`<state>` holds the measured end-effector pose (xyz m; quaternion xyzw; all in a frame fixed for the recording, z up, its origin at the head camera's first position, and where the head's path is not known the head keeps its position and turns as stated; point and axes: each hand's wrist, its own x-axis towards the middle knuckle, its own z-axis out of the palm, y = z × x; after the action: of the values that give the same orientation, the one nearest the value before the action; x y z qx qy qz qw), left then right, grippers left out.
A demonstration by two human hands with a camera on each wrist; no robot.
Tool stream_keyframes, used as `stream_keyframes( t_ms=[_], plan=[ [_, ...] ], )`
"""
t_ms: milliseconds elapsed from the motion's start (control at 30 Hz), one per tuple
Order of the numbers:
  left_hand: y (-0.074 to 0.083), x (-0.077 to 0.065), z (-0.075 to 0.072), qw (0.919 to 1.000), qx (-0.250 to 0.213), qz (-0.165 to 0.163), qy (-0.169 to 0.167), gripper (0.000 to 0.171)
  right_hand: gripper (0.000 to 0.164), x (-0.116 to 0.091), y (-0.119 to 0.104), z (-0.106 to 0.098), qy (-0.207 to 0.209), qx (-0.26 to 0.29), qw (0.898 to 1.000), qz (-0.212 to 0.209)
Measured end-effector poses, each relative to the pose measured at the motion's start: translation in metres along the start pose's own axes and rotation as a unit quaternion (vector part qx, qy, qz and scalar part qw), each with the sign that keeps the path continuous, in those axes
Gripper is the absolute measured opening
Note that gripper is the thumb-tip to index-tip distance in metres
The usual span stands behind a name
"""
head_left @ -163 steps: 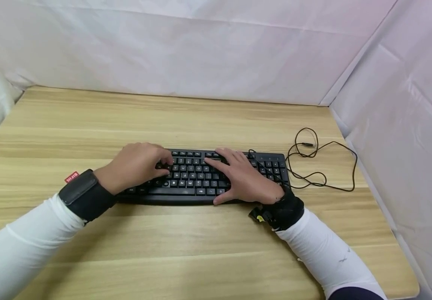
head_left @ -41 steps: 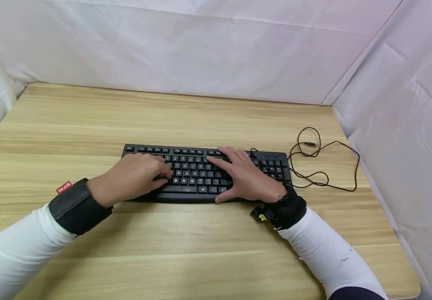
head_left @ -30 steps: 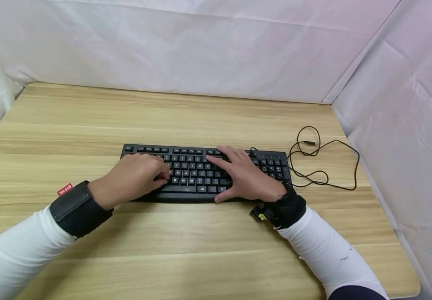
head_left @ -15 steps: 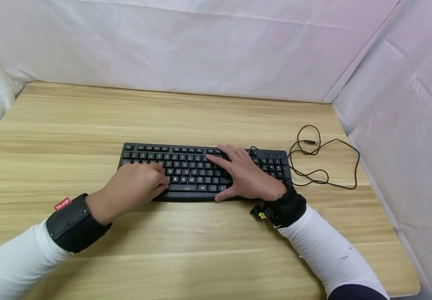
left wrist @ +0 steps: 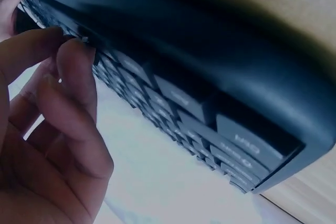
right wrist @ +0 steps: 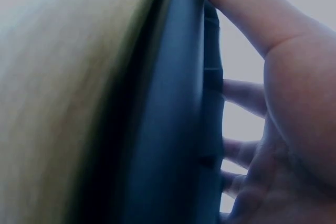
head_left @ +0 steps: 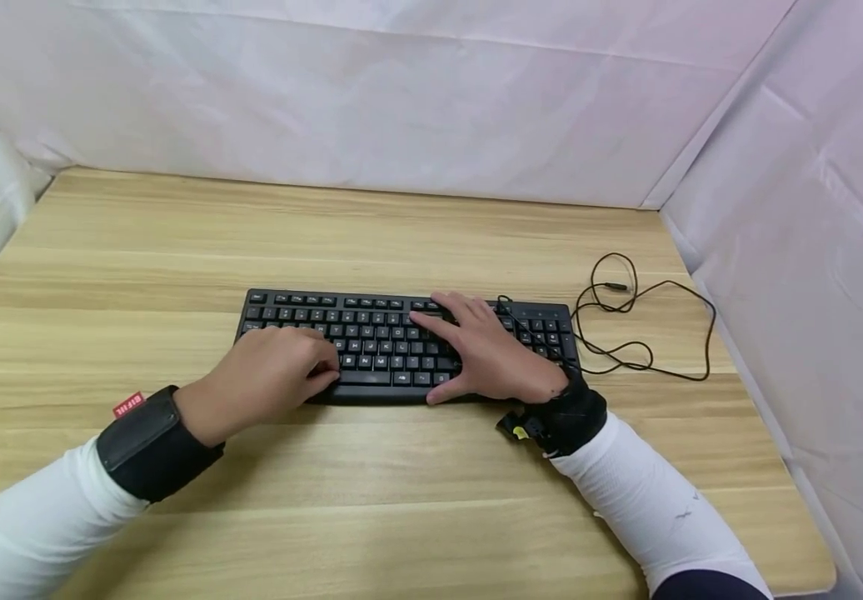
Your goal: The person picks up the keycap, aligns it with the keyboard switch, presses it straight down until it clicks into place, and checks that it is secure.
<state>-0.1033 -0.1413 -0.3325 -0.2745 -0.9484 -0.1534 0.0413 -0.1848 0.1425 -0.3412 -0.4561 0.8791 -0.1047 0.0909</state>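
A black keyboard (head_left: 371, 396) lies flat on the wooden table. My left hand (head_left: 270, 375) is over its left part, fingers bent, with the thumb tip at the left end of the space bar. In the left wrist view, the thumb and fingertips of that hand (left wrist: 58, 129) come together close to a small dark piece at the keys; I cannot tell whether they pinch it. My right hand (head_left: 487, 354) rests spread across the right part, thumb at the front edge. Its straight fingers (right wrist: 244, 98) reach over the keys in the right wrist view.
A thin black cable (head_left: 707, 333) runs over the keyboard's right end and lies in loops, its plug (head_left: 615, 287) among them. White cloth walls (head_left: 371, 100) stand at the back and sides of the table (head_left: 371, 517). Both wrists wear black straps.
My left hand has come down the keyboard from the letter rows to the space bar, uncovering upper-left keys. The right hand stays in place on the keyboard.
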Motion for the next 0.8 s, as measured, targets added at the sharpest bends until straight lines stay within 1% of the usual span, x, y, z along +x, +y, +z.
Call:
stream_keyframes(
  t_ms=[167, 400, 633, 800],
  plan=[
    [-0.004, 0.001, -0.001, 0.9998, -0.009, -0.002, 0.017, 0.006, 0.105, -0.001, 0.000, -0.001, -0.003, -0.006, 1.000, 0.008],
    [-0.010, 0.004, 0.004, 0.9994, 0.002, 0.002, 0.033, 0.008, 0.104, -0.001, 0.000, 0.000, -0.008, -0.001, 1.000, 0.011],
    [-0.013, 0.006, 0.004, 0.9994, -0.014, 0.003, 0.033, 0.008, 0.104, -0.002, 0.000, 0.000, -0.011, 0.004, 1.000, 0.010],
    [-0.016, 0.005, 0.001, 0.9995, -0.010, 0.001, 0.028, 0.008, 0.104, 0.002, 0.000, 0.001, -0.005, 0.005, 1.000, 0.004]
  ],
)
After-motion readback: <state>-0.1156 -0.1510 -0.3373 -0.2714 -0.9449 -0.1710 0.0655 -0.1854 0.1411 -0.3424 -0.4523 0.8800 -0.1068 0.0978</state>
